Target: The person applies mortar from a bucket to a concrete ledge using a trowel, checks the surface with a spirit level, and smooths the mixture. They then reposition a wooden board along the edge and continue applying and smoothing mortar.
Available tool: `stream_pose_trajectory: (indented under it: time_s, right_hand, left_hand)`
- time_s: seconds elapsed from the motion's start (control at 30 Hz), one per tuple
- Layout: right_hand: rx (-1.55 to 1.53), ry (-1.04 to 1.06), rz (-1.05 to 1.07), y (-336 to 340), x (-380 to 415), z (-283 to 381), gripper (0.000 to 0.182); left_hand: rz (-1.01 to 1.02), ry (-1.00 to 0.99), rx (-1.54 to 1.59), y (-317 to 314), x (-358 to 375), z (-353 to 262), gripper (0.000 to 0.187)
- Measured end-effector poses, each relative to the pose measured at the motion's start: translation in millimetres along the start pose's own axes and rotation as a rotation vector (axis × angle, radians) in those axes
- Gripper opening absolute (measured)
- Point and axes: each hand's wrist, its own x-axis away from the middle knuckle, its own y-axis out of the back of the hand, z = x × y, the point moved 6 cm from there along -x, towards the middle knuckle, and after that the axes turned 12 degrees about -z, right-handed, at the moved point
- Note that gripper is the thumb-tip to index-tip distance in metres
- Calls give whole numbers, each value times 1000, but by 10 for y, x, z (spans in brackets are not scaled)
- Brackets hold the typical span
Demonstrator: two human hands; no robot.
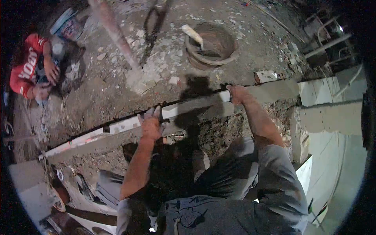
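Note:
A long, narrow white tile strip [170, 112] lies along the top of a low, mortar-covered wall [219, 111], partly in my shadow. My left hand [152, 123] rests at its left end with the fingers spread over the strip and across the far edge. At the right end, my right hand [237, 95] is closed round the strip's end, its fingertips bent over the far side. Further left along the wall top lie another white strip [123, 125] and a longer whitish one [84, 139]. Grey mortar [272, 91] covers the wall top to the right.
Beyond the wall, a basin [213, 62] holds mortar and a trowel with a pale handle [192, 34]. A person in a red top [29, 70] crouches at far left near a bucket [67, 25]. A slanted pole [113, 33] stands on rubble-strewn ground. White panels [323, 92] stand right.

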Motion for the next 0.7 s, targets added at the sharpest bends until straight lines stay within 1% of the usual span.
stream_pose_trajectory:
  time_s: [0.07,0.1,0.13,0.2,0.23,0.27,0.3,0.33,0.37,0.4,0.43,0.5,0.53,0.57,0.6,0.63,0.67,0.7]
  right_hand:
    - [-26,22,-94,-6,-21,-2,52]
    - [13,62,-35,213,87,145,42]
    - [10,54,-42,296,121,191,42]
    - [-24,64,-65,354,181,202,35]
    - [-43,63,-160,269,128,152,32]
    - [-46,47,-161,121,46,76,32]
    - [-184,-68,-167,37,-13,-26,31]
    - [-225,-74,-178,-49,-31,-97,32]
    - [-267,-79,-189,-78,-27,-134,33]
    - [-309,-84,-199,-89,-16,-164,34]
    - [-591,-301,-96,-182,-68,-244,34]
    - [-622,-308,-153,-250,-126,-285,35]
    - [-505,-243,-161,-238,-103,-271,36]
    - [-352,-162,-153,-72,12,-150,36]
    - [-264,-123,-133,73,108,-44,36]
    - [-218,-109,-105,177,180,4,37]
    - [-185,-105,-80,249,248,24,38]
    - [-161,-108,-51,269,306,35,38]
  left_hand:
    - [21,12,-16,-124,-99,-220,84]
    - [1,-47,-22,-162,-140,-309,90]
    - [-3,-57,-25,-176,-203,-385,90]
    - [46,-60,-31,-252,-307,-527,91]
    - [27,-73,-10,-256,-332,-580,88]
    - [29,-89,-9,-237,-368,-628,88]
    - [82,-64,-39,-222,-397,-652,85]
    - [135,-44,-69,-232,-429,-675,83]
    - [68,-42,-82,-304,-459,-662,79]
    - [73,-70,-79,-366,-478,-664,79]
    - [113,-78,-78,-441,-498,-647,79]
    - [156,-121,-76,-494,-544,-670,79]
    - [168,-118,-39,-487,-556,-676,79]
    - [180,-116,-3,-493,-565,-658,79]
    - [188,-150,-5,-599,-553,-550,79]
    - [138,-217,-17,-755,-546,-403,79]
    - [88,-282,-28,-837,-565,-389,79]
    - [99,-312,-32,-724,-574,-541,79]
